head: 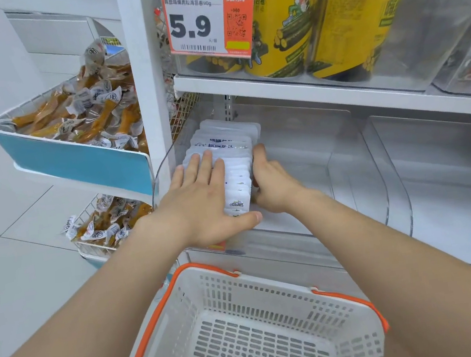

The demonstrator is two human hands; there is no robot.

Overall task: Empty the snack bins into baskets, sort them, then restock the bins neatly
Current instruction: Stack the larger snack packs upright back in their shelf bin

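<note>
the row of flat white snack packets [233, 160] stood on edge at the left end of the clear plastic shelf bin [357, 180]. the left hand [200, 195] lay flat over the row, fingers straight, thumb across its front; the right hand [270, 182] pressed its right side, finger curl unclear. even pressure from both sides would likely stop packets fanning. the white slotted basket with orange handles [245, 306] sat below.

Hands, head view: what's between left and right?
Head view: the row of white snack packets in the clear bin, left hand on one side, right hand on the other.
</note>
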